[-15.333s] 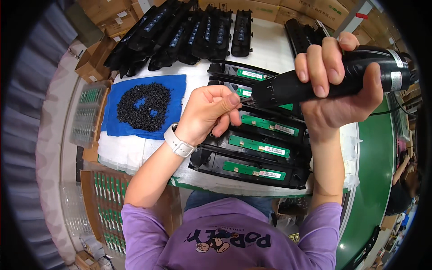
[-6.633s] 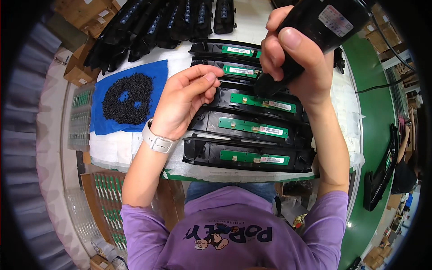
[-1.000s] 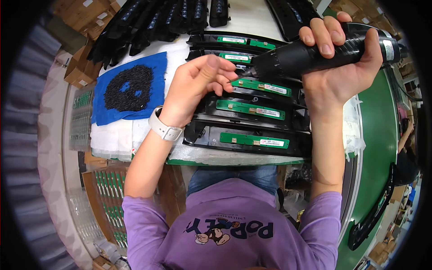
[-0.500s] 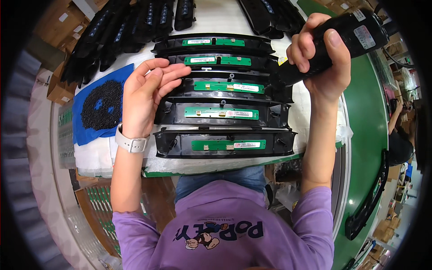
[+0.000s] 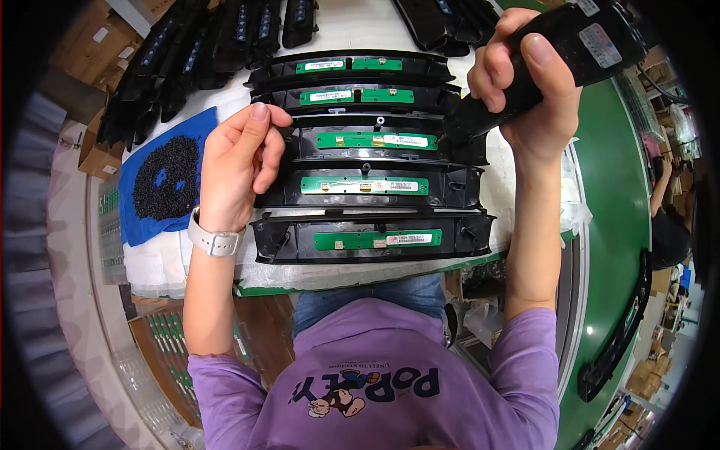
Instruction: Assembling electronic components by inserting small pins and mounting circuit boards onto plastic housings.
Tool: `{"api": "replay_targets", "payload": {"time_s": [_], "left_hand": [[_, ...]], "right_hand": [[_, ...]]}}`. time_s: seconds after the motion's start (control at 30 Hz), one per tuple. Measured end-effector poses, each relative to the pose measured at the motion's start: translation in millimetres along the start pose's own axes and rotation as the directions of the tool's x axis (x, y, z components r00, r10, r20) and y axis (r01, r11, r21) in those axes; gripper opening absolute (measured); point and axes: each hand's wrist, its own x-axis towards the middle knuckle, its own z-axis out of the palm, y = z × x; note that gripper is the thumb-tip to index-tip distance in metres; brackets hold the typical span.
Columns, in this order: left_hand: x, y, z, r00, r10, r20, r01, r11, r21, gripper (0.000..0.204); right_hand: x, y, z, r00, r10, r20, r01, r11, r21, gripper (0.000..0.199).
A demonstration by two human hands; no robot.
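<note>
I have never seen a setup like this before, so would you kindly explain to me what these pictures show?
There is no robot here, only someone's own two bare hands. Every picture comes from one wide fisheye camera worn on the head, looking down, so straight edges bend toward the rim. The right hand grips a black tool. The left hand is beside the panels; whether its curled fingers hold anything is hard to tell. On the white-covered table lie five such black panels with green boards, plus a pile of tiny black pieces on a blue cloth.
</note>
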Motion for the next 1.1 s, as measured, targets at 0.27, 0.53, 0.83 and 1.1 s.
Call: {"api": "replay_targets", "payload": {"time_s": [0.27, 0.53, 0.83, 1.1], "left_hand": [[3, -2, 0, 0.998, 0.016, 0.064, -0.010, 0.995, -0.098, 0.026], [0, -4, -2, 0.998, 0.036, 0.048, -0.034, 0.998, -0.057, 0.017], [-5, 0, 0, 0.989, 0.117, 0.095, -0.110, 0.991, -0.078, 0.016], [-9, 6, 12, 0.968, 0.093, 0.233, -0.084, 0.995, -0.051, 0.014]], "right_hand": [[2, -1, -1, 0.983, 0.175, -0.061, -0.178, 0.982, -0.064, 0.022], [18, 36, -13, 0.868, -0.282, 0.410, 0.201, 0.952, 0.229, 0.023], [4, 1, -1, 0.957, -0.015, 0.288, 0.019, 1.000, -0.011, 0.029], [0, -24, 24, 0.929, -0.138, 0.344, -0.069, 0.847, 0.526, 0.044]]}}
